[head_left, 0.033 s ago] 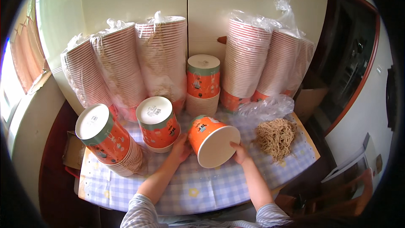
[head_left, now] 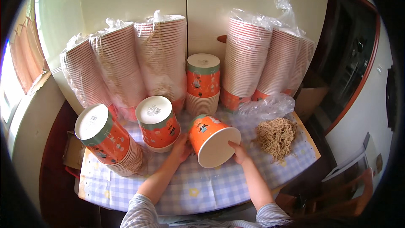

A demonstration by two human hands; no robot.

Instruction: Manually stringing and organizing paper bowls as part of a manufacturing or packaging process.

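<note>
Left hand (head_left: 182, 150) and right hand (head_left: 240, 153) clasp a tilted orange bucket (head_left: 218, 147) near the middle of the tablecloth (head_left: 177, 194). Three shorter, inverted stacks (head_left: 203, 78) appear already unbagged; taller bagged stacks (head_left: 248, 57) behind appear unopened.

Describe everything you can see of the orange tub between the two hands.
The orange tub is round, looks like coated paper, and has small printed figures, a green band near its base, a white rim and a white inside that looks empty. It is tilted over the checked tablecloth, mouth toward the wearer. The right hand grips the rim, thumb inside; the left hand is at its left side, contact unclear.
</note>
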